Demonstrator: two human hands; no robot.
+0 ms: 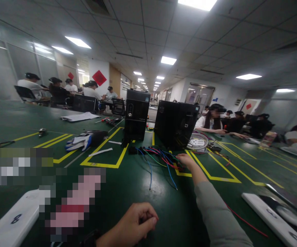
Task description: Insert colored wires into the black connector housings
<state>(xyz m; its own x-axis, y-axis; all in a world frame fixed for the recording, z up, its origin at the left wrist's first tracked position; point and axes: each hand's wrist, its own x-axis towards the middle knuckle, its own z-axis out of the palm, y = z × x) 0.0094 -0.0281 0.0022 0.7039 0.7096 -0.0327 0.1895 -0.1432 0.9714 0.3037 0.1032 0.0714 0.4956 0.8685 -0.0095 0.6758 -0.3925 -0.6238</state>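
Observation:
My left hand (135, 221) hovers low in the centre, its fingers curled in; whether anything is inside them is hidden. Farther forward, my right hand (186, 160) reaches to the right end of a bundle of red, blue and green wires (161, 156). Its fingertips are closed near the wires, too small to tell what they pinch. Loose blue wire ends trail toward me over the green table (161, 206). Behind the bundle stand two black computer cases, one narrow (136, 118) and one wider (175, 123).
Gloves (86, 140), papers (78, 117) and tools (109, 121) lie to the left. A white basket (198, 141) sits at the right, near a seated person (213, 118). White power strips (274, 219) and a red wire (248, 221) are at the lower right.

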